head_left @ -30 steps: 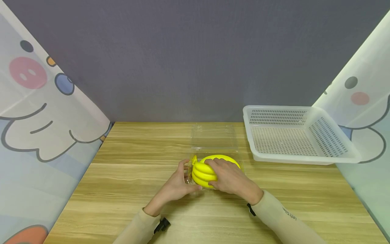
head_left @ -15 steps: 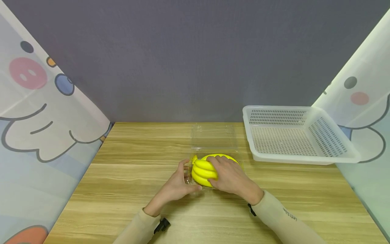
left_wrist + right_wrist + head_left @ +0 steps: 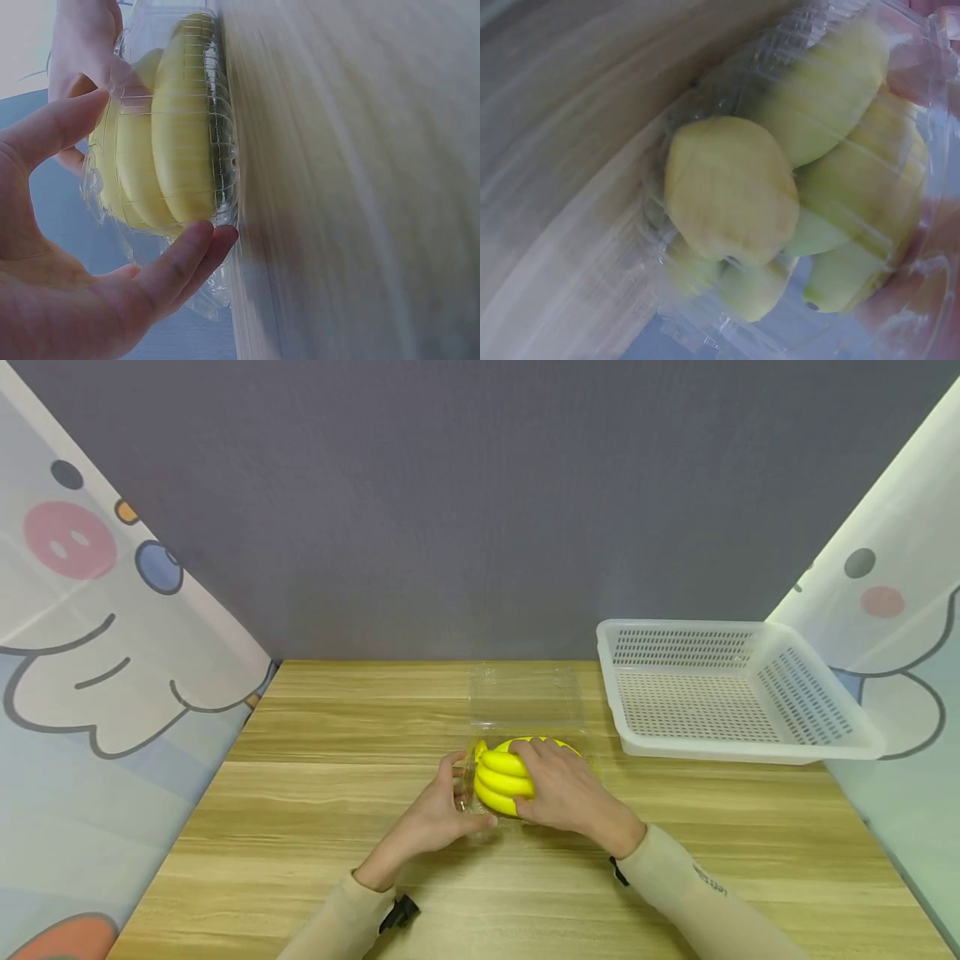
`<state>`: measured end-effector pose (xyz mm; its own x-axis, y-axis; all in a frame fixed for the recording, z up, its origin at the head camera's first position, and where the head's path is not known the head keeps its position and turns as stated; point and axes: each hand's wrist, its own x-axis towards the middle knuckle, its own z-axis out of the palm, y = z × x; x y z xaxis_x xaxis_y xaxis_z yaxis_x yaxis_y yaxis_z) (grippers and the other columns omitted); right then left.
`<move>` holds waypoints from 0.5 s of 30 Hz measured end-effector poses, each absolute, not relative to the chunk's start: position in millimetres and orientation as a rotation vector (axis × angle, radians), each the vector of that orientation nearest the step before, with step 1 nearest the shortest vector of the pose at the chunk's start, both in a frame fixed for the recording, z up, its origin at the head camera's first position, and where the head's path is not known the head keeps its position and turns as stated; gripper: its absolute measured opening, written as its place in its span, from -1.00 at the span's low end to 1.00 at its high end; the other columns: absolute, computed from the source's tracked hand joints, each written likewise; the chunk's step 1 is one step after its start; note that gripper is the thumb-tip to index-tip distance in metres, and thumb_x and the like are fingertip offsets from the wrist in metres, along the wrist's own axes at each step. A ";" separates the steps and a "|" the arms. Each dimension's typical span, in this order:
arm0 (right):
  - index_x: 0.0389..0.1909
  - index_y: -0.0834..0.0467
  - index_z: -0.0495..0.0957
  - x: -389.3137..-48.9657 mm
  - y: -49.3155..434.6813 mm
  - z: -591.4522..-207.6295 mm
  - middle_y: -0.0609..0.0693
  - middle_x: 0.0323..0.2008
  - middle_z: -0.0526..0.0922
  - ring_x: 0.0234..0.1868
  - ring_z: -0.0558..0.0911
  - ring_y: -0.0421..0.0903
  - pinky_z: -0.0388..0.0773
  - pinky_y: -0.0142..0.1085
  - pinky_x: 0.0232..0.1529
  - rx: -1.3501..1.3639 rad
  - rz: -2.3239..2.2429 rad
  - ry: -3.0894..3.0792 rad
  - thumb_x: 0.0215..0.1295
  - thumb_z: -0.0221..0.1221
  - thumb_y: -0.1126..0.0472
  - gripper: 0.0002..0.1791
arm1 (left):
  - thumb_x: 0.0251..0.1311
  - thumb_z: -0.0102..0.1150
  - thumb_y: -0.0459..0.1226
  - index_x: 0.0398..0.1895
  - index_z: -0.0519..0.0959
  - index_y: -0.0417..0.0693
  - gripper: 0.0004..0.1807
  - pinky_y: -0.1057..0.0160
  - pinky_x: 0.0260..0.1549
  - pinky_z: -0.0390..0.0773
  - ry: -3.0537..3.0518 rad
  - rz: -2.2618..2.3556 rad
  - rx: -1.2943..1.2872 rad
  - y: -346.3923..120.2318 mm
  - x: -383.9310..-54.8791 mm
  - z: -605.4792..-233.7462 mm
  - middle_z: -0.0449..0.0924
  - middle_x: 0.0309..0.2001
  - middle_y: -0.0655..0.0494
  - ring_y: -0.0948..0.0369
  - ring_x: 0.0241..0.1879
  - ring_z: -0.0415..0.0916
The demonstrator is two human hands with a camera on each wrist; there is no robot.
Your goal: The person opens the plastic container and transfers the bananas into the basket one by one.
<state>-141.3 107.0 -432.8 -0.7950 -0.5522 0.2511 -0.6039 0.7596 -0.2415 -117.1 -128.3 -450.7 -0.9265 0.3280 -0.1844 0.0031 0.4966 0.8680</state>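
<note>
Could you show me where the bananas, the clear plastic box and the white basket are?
Bananas (image 3: 506,784): head view, on the bunch's uncovered side.
Clear plastic box (image 3: 527,698): head view, on its opened lid.
White basket (image 3: 699,708): head view, on its perforated floor.

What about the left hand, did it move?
No: in the head view, the left hand stays in the same place against the wooden table.
</note>
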 end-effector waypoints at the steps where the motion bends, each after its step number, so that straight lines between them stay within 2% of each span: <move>1: 0.15 0.12 0.45 -141.5 107.1 -433.2 -0.06 -0.25 0.53 -0.32 0.44 -0.11 0.48 -0.19 -0.27 0.932 0.466 -2.789 -0.06 0.41 0.01 -0.30 | -0.02 0.57 0.00 0.60 -0.12 -0.09 0.28 -0.17 0.18 0.50 2.420 1.402 0.277 -128.3 -117.2 -450.8 0.26 0.42 -0.28 -0.17 0.29 0.40; 9: 0.13 0.10 0.44 -141.9 108.3 -434.0 -0.04 -0.23 0.49 -0.32 0.42 -0.12 0.47 -0.20 -0.30 0.992 0.427 -2.764 -0.06 0.54 -0.03 -0.26 | -0.01 0.57 -0.02 0.59 -0.12 -0.12 0.27 -0.18 0.16 0.51 2.413 1.415 0.280 -127.3 -116.6 -450.6 0.26 0.40 -0.28 -0.19 0.29 0.40; 15: 0.13 0.12 0.47 -141.6 109.9 -433.5 -0.06 -0.25 0.50 -0.35 0.42 -0.13 0.48 -0.21 -0.32 1.013 0.427 -2.714 -0.01 0.49 -0.03 -0.30 | 0.01 0.56 -0.04 0.59 -0.13 -0.13 0.25 -0.17 0.14 0.53 2.411 1.414 0.288 -127.6 -116.4 -449.7 0.26 0.39 -0.29 -0.19 0.28 0.40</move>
<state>-141.6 109.9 -433.5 -0.7407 -0.6032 0.2958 -0.6649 0.7212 -0.1941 -116.4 -127.6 -449.7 -0.9251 0.3348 -0.1790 0.0072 0.4869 0.8734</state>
